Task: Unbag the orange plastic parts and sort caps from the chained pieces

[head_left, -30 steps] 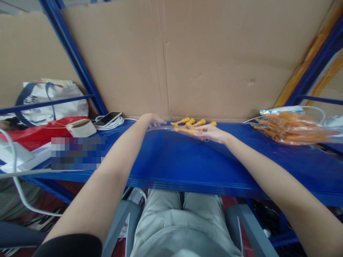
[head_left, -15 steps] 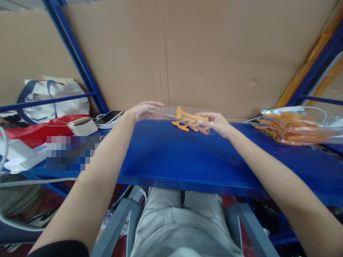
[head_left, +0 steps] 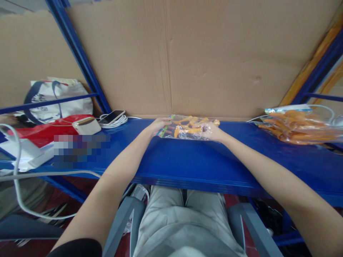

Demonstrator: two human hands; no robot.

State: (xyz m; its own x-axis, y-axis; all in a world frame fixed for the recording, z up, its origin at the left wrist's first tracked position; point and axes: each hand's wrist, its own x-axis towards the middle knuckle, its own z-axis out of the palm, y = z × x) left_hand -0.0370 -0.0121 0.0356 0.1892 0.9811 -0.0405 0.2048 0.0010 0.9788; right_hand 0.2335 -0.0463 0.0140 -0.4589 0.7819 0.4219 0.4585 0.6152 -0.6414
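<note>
A clear plastic bag (head_left: 170, 135) with colourful printing along its left end lies low over the blue shelf (head_left: 182, 160). Orange plastic pieces (head_left: 181, 130) of irregular, branching shape show in it. My left hand (head_left: 159, 125) is closed on the printed end. At the other end, my right hand (head_left: 213, 132) has its fingers curled around the bag and the orange pieces. Whether those fingers are inside the film or outside it, I cannot tell.
Bagged orange pieces (head_left: 297, 126) lie in a pile at the right. On the left are a phone (head_left: 114, 116) on a coiled white cable (head_left: 122, 120), a cream box (head_left: 86, 126), red plastic (head_left: 50, 130) and a white tote bag (head_left: 66, 100). Cardboard (head_left: 214, 57) walls the back.
The bag has come down to the shelf and turned its printed end to the left. My left hand has shifted right and lower, closer to my right hand.
</note>
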